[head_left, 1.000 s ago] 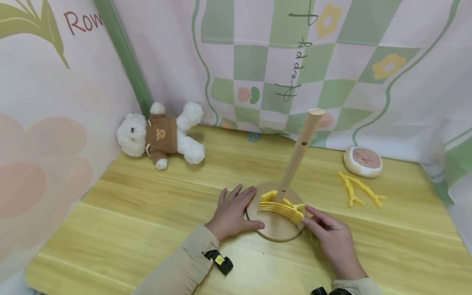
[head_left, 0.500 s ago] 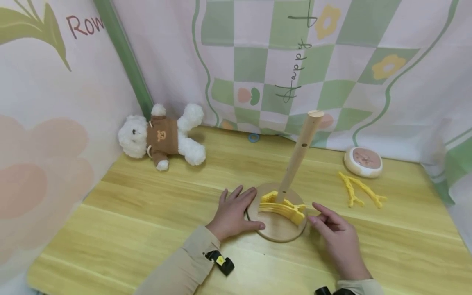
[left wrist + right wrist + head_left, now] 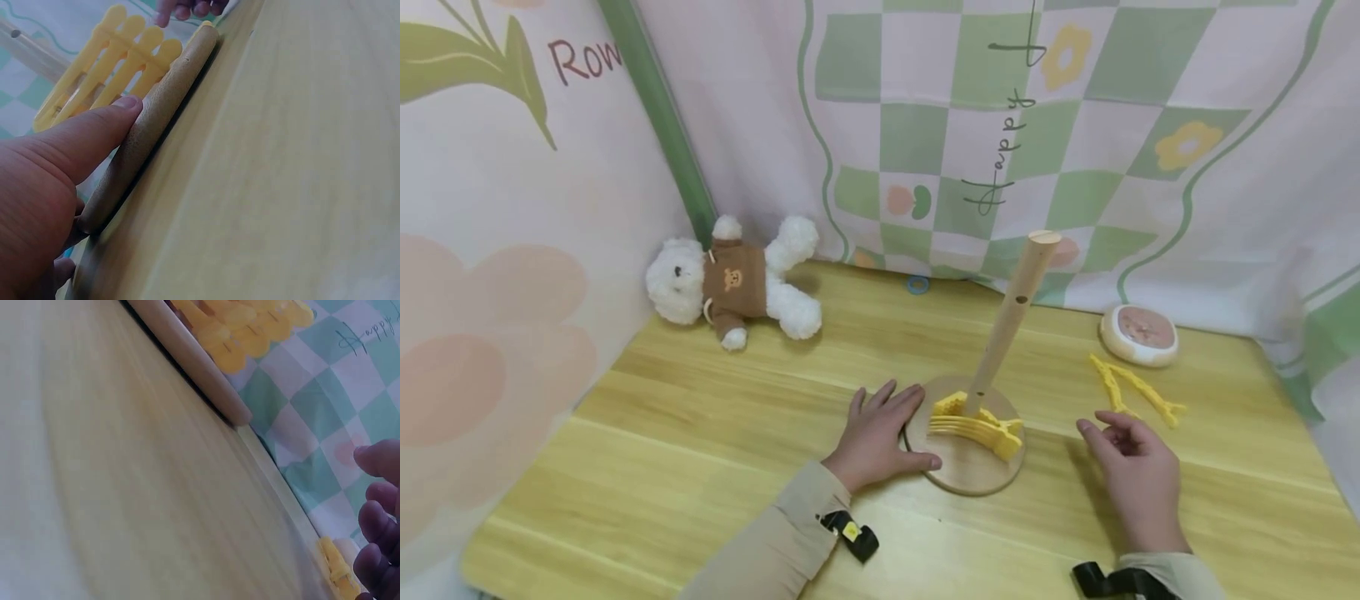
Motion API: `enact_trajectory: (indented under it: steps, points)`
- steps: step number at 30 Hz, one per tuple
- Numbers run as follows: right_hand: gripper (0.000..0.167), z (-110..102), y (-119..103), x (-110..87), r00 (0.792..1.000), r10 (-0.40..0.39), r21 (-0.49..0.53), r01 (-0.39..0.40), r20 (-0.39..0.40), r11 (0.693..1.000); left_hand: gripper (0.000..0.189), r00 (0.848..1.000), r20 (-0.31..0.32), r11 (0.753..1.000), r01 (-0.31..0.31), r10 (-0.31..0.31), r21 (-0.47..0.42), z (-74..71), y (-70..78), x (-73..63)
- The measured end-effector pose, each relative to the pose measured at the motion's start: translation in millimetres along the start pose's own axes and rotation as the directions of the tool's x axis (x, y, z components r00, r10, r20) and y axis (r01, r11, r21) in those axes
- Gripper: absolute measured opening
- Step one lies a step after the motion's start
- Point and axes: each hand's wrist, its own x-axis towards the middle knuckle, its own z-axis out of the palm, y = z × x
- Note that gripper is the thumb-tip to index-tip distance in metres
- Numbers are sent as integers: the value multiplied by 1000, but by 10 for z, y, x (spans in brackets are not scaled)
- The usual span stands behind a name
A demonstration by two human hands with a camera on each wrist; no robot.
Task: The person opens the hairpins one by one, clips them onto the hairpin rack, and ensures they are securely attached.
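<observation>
Against the frame one second earlier, the right hand (image 3: 1138,475) has let go of the yellow slatted parts (image 3: 973,433) and moved right, its fingers loosely curled, holding nothing, near the yellow branched pieces (image 3: 1150,393). The left hand (image 3: 876,442) remains spread, thumb and fingers resting on the rim of the round wooden base (image 3: 958,477), where the slatted parts sit about the foot of the post (image 3: 1011,325). The worktop (image 3: 737,433) also carries a plush toy (image 3: 733,283), lying before a checked curtain (image 3: 917,137).
</observation>
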Motion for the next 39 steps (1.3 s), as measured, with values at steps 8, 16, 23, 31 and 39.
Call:
enact_trajectory:
  steps: [8, 16, 23, 31, 39]
  points:
    - [46, -92, 121, 157, 995, 96, -156, -98, -20, 983, 103, 1000, -12, 1000, -7, 7, 14, 30, -20, 8]
    - [65, -174, 203, 301, 988, 150, -285, -137, 25, 949, 103, 1000, 0, 1000, 2, -2, 22, 13, -1, 12]
    - [80, -212, 216, 419, 981, 151, -381, -96, 117, 920, 104, 1000, 2, 1000, 4, -4, 27, 4, 4, 9]
    - [70, -217, 195, 409, 980, 172, -360, -124, 104, 925, 103, 1000, 4, 1000, 11, -11, 11, 9, 5, 5]
    - [57, -199, 232, 274, 967, 250, -122, -255, -59, 959, 103, 1000, -2, 1000, 7, -7, 12, 10, 1, 2]
